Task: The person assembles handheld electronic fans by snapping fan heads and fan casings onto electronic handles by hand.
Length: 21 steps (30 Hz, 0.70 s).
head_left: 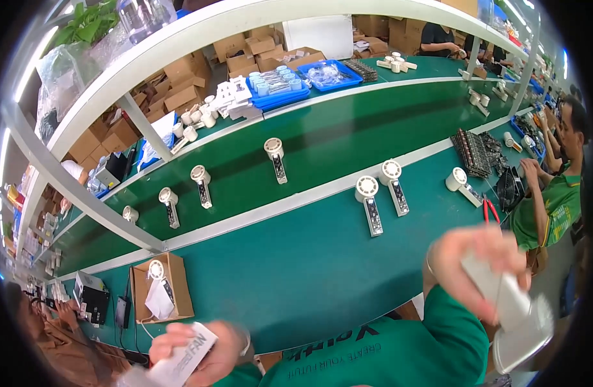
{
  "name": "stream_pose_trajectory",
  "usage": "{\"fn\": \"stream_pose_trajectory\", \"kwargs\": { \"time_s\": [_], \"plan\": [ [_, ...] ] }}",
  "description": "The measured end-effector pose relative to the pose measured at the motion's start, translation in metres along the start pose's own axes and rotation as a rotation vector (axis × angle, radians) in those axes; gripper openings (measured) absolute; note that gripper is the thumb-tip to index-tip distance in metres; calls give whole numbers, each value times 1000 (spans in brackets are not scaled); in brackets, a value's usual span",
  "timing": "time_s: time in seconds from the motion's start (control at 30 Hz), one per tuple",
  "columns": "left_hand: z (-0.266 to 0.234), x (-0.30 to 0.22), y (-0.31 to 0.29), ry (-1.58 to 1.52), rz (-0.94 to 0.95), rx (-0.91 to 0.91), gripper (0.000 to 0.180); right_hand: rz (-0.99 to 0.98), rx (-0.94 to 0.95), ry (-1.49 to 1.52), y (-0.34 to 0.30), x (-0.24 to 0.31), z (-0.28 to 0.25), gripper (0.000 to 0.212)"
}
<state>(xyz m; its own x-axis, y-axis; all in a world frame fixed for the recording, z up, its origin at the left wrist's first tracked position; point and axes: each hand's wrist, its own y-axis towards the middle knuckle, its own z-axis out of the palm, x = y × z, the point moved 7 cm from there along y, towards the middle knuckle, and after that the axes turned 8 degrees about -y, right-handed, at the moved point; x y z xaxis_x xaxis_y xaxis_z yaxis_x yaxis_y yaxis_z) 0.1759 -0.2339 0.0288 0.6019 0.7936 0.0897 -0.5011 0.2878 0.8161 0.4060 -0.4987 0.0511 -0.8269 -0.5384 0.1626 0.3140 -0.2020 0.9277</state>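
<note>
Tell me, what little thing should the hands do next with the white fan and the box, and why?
Probably bring the two hands together. The right hand grips a white handheld fan, blurred, out at the right edge, while the left hand holds a small white box low on the left. They sit far apart, above the green table, so closing that gap looks like the likely next step.

A long green bench point(309, 258) with white dividing strips runs ahead of the fingers of both hands. Beyond the right fingers point(496, 242), 3 small white handheld fans point(369, 203) lie on its near lane beside red-handled pliers point(490, 209) and a stack of dark circuit boards point(475, 152); just above the left fingers point(174, 335) sits an open cardboard box point(161, 287). Farther off, 4 more fans point(202, 185) lie on the middle lane, and blue trays point(330, 75) rest on the far one.
</note>
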Motion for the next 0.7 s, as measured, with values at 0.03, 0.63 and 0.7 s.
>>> {"fn": "stream_pose_trajectory", "kwargs": {
  "time_s": [0.03, 0.63, 0.7],
  "plan": [
    [8, 4, 6, -21, 26, -15, 32, 90, 23, -149, 8, -10, 5, 57],
    [-4, 143, -69, -151, -550, -141, 19, -7, 336, -677, -3, -148, 34, 42],
    [19, 187, -93, 174, -554, 43, 29, 394, 272, -633, -1, -234, 47, 25]
  ]
}}
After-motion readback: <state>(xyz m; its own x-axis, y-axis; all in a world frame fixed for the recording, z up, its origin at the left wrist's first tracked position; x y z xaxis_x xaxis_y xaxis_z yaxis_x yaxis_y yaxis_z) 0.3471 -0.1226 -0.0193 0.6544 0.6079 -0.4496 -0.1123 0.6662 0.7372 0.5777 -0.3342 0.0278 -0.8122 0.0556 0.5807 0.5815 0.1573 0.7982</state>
